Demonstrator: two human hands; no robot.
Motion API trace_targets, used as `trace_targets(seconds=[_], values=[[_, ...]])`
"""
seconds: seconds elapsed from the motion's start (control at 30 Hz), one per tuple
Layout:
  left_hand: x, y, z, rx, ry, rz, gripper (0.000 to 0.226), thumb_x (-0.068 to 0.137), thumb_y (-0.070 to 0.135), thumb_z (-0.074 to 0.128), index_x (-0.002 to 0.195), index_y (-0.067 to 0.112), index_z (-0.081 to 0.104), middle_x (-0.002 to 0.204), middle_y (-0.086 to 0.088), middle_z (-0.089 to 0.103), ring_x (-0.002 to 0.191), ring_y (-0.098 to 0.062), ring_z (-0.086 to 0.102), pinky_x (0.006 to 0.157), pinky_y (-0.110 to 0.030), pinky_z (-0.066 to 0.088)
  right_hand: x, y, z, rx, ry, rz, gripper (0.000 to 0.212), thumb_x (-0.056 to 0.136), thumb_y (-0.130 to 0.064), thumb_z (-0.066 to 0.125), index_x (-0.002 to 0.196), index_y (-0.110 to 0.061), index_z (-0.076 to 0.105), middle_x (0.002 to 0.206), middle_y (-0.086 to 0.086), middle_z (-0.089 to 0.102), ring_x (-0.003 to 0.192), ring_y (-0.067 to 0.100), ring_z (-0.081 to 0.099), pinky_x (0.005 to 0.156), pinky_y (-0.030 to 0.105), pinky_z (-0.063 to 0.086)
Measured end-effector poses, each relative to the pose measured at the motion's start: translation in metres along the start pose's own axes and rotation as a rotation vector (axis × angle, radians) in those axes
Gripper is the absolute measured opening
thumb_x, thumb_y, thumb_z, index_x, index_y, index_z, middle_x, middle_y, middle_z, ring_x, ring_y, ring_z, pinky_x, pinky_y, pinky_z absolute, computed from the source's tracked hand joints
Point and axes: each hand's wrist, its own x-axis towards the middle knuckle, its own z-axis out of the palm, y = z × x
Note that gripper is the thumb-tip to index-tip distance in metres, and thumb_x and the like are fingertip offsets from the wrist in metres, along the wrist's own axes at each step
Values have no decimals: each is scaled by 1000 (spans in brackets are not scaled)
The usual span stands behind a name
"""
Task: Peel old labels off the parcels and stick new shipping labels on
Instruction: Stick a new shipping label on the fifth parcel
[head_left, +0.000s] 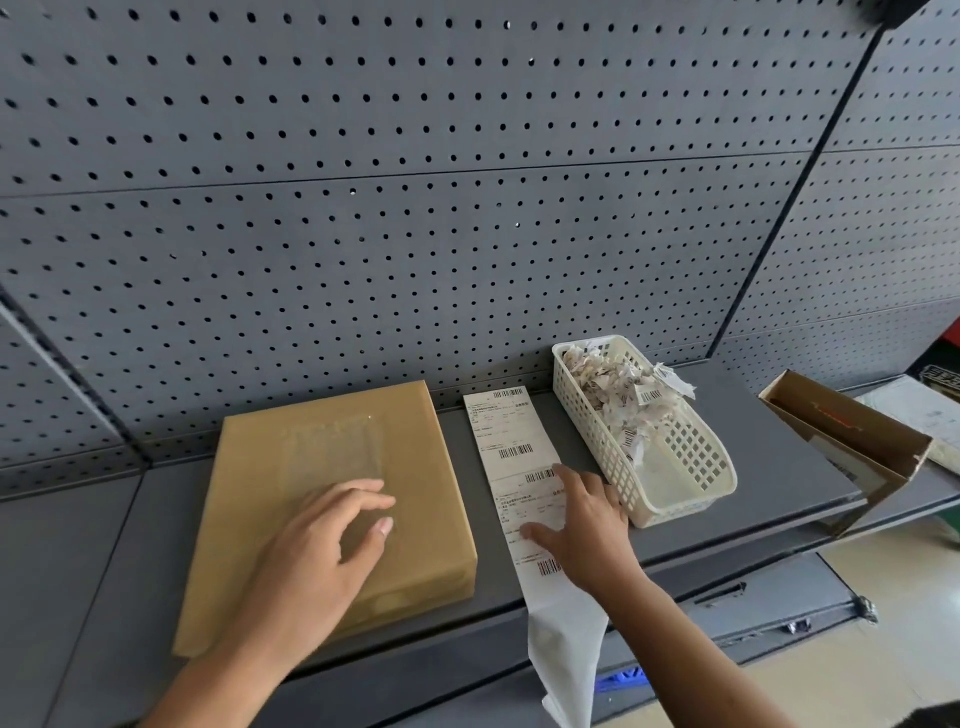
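Observation:
A flat brown parcel (332, 499) lies on the grey shelf (779, 467), with a clear taped patch on its top and no label showing. My left hand (322, 551) hovers over or rests on the parcel's near half, fingers relaxed and spread. To the right lies a long white strip of shipping labels (511, 447) with barcodes; its blank tail hangs over the shelf's front edge. My right hand (582, 525) lies flat on the strip's middle, fingers straight.
A white plastic basket (675, 457) holding several torn label scraps stands right of the strip. An open cardboard box (852, 441) sits at the shelf's right end. A grey pegboard wall (415, 208) rises behind. A lower shelf and floor show below right.

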Motion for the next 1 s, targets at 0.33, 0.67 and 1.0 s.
trace_targets(seconds=[0.33, 0.67, 1.0], values=[[6, 20, 11, -143, -9, -15, 16, 98, 43, 55, 113, 46, 62, 123, 38, 57, 121, 19, 45, 94, -8, 38, -7, -9, -42, 740, -11, -98, 43, 98, -9, 56, 130, -37, 49, 110, -11, 68, 93, 7, 69, 72, 31, 62], [61, 69, 21, -769, -65, -123, 23, 99, 26, 61, 122, 30, 61, 111, 12, 75, 106, -3, 68, 93, -20, 52, -20, -31, -101, 1072, -11, -244, 45, 100, 1, 49, 133, -29, 55, 113, -6, 71, 100, 19, 71, 79, 40, 61], [85, 87, 28, -1131, -50, -273, 16, 99, 12, 62, 109, 2, 68, 106, -12, 76, 106, -27, 71, 93, -38, 58, -15, -32, -98, 871, 34, -274, 49, 99, -3, 54, 130, -41, 56, 105, -3, 72, 89, 21, 70, 76, 47, 61]])
